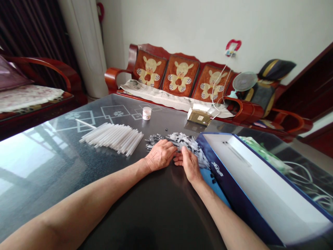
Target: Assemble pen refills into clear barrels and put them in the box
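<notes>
Bare forearms (104, 198) cross a smooth, glossy dark table (156, 211), their near ends cut off. Left hand (160, 155) and right hand (189, 163) meet at the edge of a loose pile of slender pieces (184, 140), frosted white and dark-tipped. Left fingers curl downward; right ones bend loosely, thumb raised. Whether either grips anything, I cannot tell. Pale, straight tubes (114, 137) lie side by side to the left. Right of the pile, a deep-blue box (229, 187), white inside, holds thin rods (238, 153). Contents of the small round jar (146, 114) are unclear.
</notes>
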Tool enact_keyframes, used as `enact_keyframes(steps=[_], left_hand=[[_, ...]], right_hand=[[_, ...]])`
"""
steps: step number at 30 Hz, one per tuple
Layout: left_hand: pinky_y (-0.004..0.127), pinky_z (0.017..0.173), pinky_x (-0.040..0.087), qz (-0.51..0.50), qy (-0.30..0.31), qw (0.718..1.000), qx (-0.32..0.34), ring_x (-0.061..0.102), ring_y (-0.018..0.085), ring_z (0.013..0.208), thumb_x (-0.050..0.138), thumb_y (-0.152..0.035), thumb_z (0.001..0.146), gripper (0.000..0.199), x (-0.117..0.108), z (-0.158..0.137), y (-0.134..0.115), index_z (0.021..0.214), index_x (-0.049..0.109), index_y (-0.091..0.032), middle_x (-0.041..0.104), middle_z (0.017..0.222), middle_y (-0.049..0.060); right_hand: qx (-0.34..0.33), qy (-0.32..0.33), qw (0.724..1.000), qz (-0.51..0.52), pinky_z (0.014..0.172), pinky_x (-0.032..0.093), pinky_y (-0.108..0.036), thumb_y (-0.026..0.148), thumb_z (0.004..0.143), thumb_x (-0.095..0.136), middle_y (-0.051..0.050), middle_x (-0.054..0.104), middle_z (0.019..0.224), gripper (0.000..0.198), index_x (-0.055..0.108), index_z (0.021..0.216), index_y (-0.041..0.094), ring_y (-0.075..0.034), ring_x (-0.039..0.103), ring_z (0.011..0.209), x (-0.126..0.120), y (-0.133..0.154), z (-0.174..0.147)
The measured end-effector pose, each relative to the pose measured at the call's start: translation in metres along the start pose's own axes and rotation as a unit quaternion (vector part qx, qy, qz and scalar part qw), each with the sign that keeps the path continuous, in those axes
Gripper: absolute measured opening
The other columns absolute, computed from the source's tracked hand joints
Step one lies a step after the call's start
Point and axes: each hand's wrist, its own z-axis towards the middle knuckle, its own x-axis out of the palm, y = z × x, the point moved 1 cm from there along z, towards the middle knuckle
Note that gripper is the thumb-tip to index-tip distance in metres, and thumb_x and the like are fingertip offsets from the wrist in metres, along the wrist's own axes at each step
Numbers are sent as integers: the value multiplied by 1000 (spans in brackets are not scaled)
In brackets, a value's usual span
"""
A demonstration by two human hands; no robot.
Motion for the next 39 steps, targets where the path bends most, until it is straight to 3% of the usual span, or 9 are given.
enact_keyframes(steps=[5,10,24,27,30,32,34,36,39], left_hand=[[33,78,42,13,5,1000,-4,51,19,79,35,-25,97,31,-1,0,-1,94,65,-16,60,82,7],[34,77,41,32,8,999,7,51,19,81,37,-25,97,29,-2,0,0,100,65,-17,62,88,7],[34,77,42,30,-2,999,15,51,19,79,35,-27,98,32,-2,1,0,101,65,-16,62,86,7],[36,81,42,38,-42,998,12,53,21,87,39,-29,97,29,-6,2,-1,106,63,-16,64,97,9],[39,87,43,50,-119,992,-10,53,24,100,47,-32,94,26,-12,3,-4,109,61,-16,62,111,13],[38,84,44,41,-138,989,-17,56,22,93,50,-34,93,22,-14,2,-6,98,64,-17,65,102,11],[33,76,46,-6,-128,991,-40,58,18,78,50,-36,93,26,-13,2,-7,84,65,-18,66,84,7],[28,70,46,-98,-105,984,-109,59,15,70,47,-41,94,32,-10,1,-7,81,66,-18,64,74,4],[24,63,46,-274,-81,923,-257,60,14,65,45,-49,93,40,-4,3,-4,86,68,-17,64,68,1]], right_hand=[[-18,17,1000,3,54,56,-32,60,76,63,-2,68,67,39,65,79,22,-18,64,57,-1,1,-1],[1,-5,1000,-20,52,56,-36,67,79,56,-5,66,63,47,66,67,22,-20,62,53,1,1,-1],[-27,16,999,-12,52,57,-30,64,80,57,-4,68,68,46,68,79,19,-18,64,58,1,2,-3],[-31,27,999,8,53,56,-27,61,79,59,-3,67,69,43,68,81,19,-16,63,59,0,1,-4],[-15,-13,998,57,51,55,-25,60,79,60,-3,68,73,43,67,82,18,-14,62,59,0,-3,-2],[0,-38,995,96,49,54,-24,60,78,61,-4,68,77,43,66,82,18,-13,62,61,-1,-5,0],[8,-50,992,120,48,53,-23,60,78,61,-4,69,79,43,65,80,18,-13,62,61,-1,-5,0],[1,-40,993,114,47,51,-22,59,80,59,-4,68,76,41,65,80,18,-13,61,59,-1,-2,-1],[-35,11,998,52,47,49,-22,55,84,55,-3,67,71,38,66,81,19,-13,61,58,0,7,-6]])
